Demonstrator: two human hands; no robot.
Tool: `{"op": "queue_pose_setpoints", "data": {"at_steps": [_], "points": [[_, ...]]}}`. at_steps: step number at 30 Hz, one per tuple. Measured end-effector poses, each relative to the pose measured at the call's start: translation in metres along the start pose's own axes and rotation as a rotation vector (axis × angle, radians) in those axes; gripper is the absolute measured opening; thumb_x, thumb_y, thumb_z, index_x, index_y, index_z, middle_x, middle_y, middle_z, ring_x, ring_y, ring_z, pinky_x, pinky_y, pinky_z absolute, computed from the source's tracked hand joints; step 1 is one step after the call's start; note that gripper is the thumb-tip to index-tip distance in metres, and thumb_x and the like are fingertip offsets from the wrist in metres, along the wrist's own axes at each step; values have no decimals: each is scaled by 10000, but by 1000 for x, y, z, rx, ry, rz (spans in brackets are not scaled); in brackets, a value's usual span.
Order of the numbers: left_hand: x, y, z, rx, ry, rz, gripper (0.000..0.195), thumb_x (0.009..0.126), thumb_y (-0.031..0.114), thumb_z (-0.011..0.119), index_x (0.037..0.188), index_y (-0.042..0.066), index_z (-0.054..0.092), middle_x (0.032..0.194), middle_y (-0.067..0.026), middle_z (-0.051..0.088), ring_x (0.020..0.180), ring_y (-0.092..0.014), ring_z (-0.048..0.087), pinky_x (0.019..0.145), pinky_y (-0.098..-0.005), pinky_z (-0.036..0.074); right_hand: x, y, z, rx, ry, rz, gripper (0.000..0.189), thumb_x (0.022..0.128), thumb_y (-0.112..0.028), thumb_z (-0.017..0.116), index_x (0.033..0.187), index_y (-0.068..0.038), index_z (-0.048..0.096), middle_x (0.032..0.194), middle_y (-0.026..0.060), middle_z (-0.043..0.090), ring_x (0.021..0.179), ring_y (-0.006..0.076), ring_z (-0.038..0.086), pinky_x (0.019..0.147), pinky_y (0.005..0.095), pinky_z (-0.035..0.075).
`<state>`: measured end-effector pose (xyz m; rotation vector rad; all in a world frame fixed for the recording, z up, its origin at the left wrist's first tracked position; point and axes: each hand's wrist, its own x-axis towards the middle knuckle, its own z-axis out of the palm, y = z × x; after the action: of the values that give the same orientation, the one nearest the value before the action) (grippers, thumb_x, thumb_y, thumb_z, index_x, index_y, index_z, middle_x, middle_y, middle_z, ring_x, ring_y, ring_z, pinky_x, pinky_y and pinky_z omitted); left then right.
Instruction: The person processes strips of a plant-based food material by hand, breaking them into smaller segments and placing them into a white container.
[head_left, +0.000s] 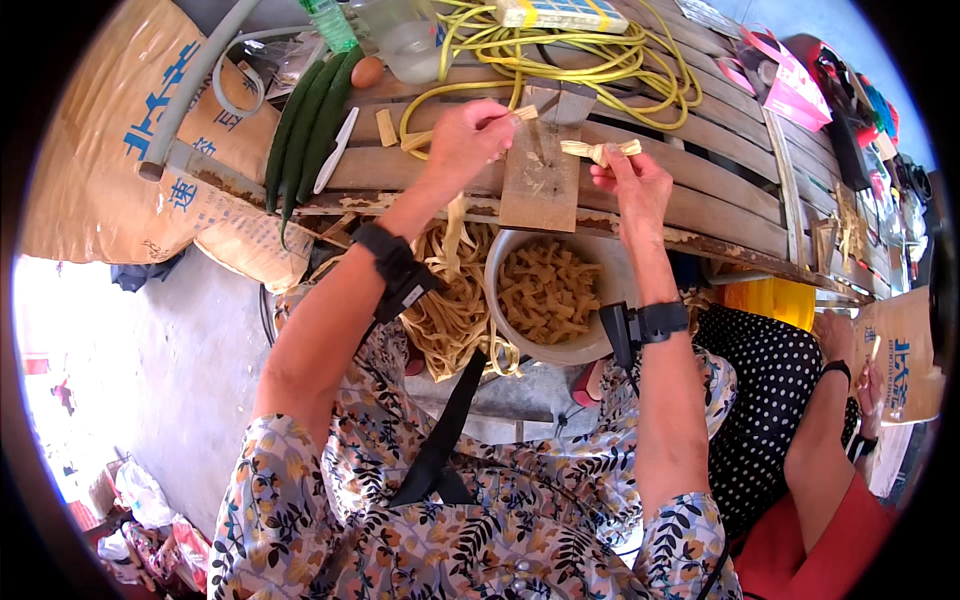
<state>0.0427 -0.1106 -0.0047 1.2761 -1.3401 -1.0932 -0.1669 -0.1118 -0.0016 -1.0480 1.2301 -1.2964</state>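
Observation:
My left hand (469, 135) pinches a short pale yellow strip (527, 112) above the left side of a wooden board (538, 202). In my right hand (634, 180) is a knotted strip (600, 152), held by thumb and fingers to the board's right; it looks like tofu skin. Below the board's front end stands a white bucket (492, 300) with many small knotted pieces (551, 292) inside. A tangled heap of long strips (450, 315) lies to its left, one strip rising towards the bench. Another short piece (386, 127) rests on the slats, left of my left hand.
The slatted wooden bench (720, 195) holds long green cucumbers (307, 135), a white-handled knife (336, 150), an egg (367, 72), a plastic jug (405, 37) and a coiled yellow hose (570, 60). Large printed sacks (90, 150) stand left. A co-worker's arm (817, 427) is at right.

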Motion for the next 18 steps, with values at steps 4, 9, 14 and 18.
{"op": "queue_pose_setpoints", "data": {"at_steps": [4,9,14,18], "points": [[-24,26,1,-251,-244,-130,226,862,129,513,1023,-21,565,789,-31,591,700,-71,531,621,-172,424,-18,-25,-16,-109,-158,62,221,829,-154,570,873,61,596,758,87,617,619,112,597,537,196,481],[-48,29,6,-300,-416,-65,264,861,108,512,1084,-32,520,861,-75,618,752,-95,562,679,-198,458,-50,-45,-41,-759,-416,-215,211,812,-162,587,938,6,604,786,64,624,704,103,588,596,185,468],[-66,24,23,-256,-574,12,156,841,104,543,957,10,500,844,-82,625,701,-104,581,660,-201,445,-77,-55,-23,-239,-386,69,192,801,-104,607,968,-10,593,841,53,618,701,91,575,609,196,468],[-79,38,25,-298,-657,-159,209,837,144,555,975,-10,520,826,-55,610,650,-81,552,569,-168,409,-81,-40,-30,-117,-377,-46,95,778,12,591,871,11,609,866,59,608,706,87,573,611,203,482]]}}
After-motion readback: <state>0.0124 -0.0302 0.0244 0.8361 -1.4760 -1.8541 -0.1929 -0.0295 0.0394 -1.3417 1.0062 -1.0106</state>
